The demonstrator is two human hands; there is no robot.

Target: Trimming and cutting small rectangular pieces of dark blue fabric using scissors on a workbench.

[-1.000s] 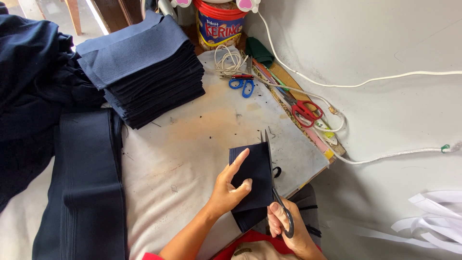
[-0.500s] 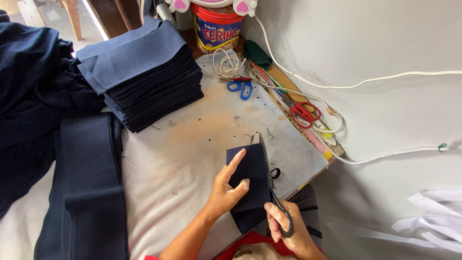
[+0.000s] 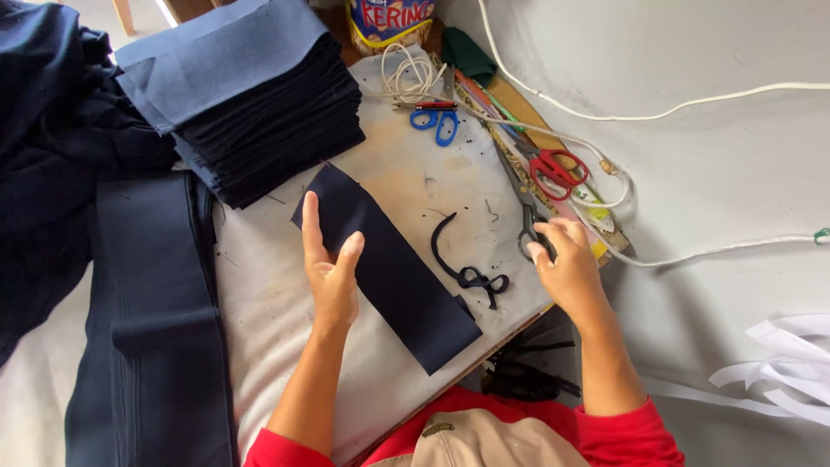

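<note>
A dark navy fabric strip [image 3: 389, 264] lies flat in the middle of the frame, running from upper left to lower right across the tabletop [image 3: 259, 303]. The left hand [image 3: 333, 272] rests on its left edge, fingers stretched out flat and holding nothing. The right hand [image 3: 566, 264], right of centre, has its fingers curled over the handles of grey scissors [image 3: 523, 212] that lie on the tabletop.

Between the two hands lies a thin curled offcut [image 3: 462, 264] of the same dark cloth. Above it sit blue-handled scissors [image 3: 437, 121], red-handled scissors [image 3: 553, 169] and a coil of white cord [image 3: 406, 73]. A tall stack of navy cloth pieces [image 3: 251, 104] fills the upper left, just beyond the strip's upper end.

Half a second earlier the left hand pressed a folded piece near the lower right tabletop corner while the right hand held the scissors upright against it; now the cloth is spread open and the scissors are down.

The tabletop is covered in stained pale cloth. More dark fabric [image 3: 130, 303] drapes over its left side, and a grey floor [image 3: 735, 156] with white cables lies at right.
</note>
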